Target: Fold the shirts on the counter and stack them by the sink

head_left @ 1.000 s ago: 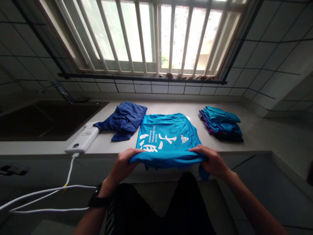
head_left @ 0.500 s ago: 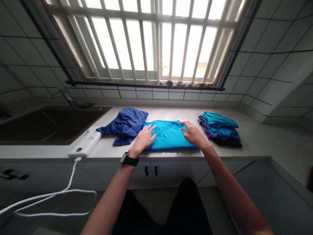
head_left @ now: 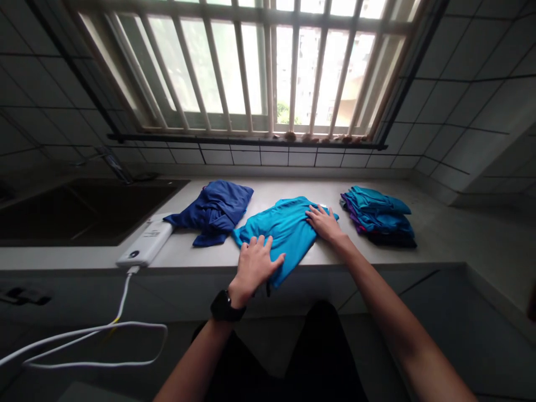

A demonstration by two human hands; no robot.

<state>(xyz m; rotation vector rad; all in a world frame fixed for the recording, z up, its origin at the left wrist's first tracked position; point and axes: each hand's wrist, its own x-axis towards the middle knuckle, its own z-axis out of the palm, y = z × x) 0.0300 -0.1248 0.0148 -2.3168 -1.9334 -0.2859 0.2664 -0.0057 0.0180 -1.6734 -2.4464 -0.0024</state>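
A bright blue garment [head_left: 280, 220] lies turned at a slant on the counter, one corner hanging over the front edge. My left hand [head_left: 256, 261] rests on its near left part with the fingers spread. On its right end lies my right hand [head_left: 324, 222], palm down, fingers stretched out. To the left is a loosely heaped dark blue garment [head_left: 220, 206]. A stack of folded clothes [head_left: 379, 215] in teal, purple and black stands to the right, apart from my hands.
At the left a dark sink [head_left: 79, 212] with a tap [head_left: 113, 164] is set into the white counter [head_left: 293, 187]. A white power bank [head_left: 146, 240] with a white cable [head_left: 123, 298] lies near the front edge. Behind is a barred window [head_left: 268, 72].
The bright blue garment has turned from lying straight to a slant, with a corner now past the counter edge. My left hand has moved nearer to me; my right hand lies flatter on the cloth.
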